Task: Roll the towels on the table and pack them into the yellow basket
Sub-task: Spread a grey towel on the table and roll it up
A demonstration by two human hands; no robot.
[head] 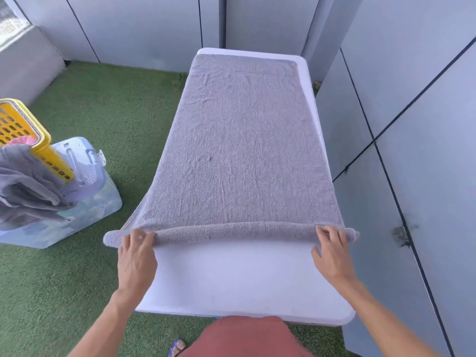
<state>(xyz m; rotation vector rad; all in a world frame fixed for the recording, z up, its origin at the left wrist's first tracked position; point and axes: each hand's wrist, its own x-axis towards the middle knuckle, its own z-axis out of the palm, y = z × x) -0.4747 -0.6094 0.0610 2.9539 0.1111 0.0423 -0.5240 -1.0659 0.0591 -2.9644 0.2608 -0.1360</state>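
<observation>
A long grey towel (pixel 242 140) lies flat along the white table (pixel 231 279), reaching its far end. Its near edge is turned into a thin roll (pixel 231 231) across the table's width. My left hand (pixel 136 256) grips the roll's left end, which hangs past the table edge. My right hand (pixel 332 253) grips the right end, fingers curled over the roll. The yellow basket (pixel 23 124) stands at the far left, with a pink item inside.
Grey towels (pixel 23 186) are draped over a clear plastic box with a pale lid (pixel 85 181) on green artificial grass (pixel 103 112). Grey panel walls close in right of the table and behind it. My red clothing (pixel 247 336) is at the bottom.
</observation>
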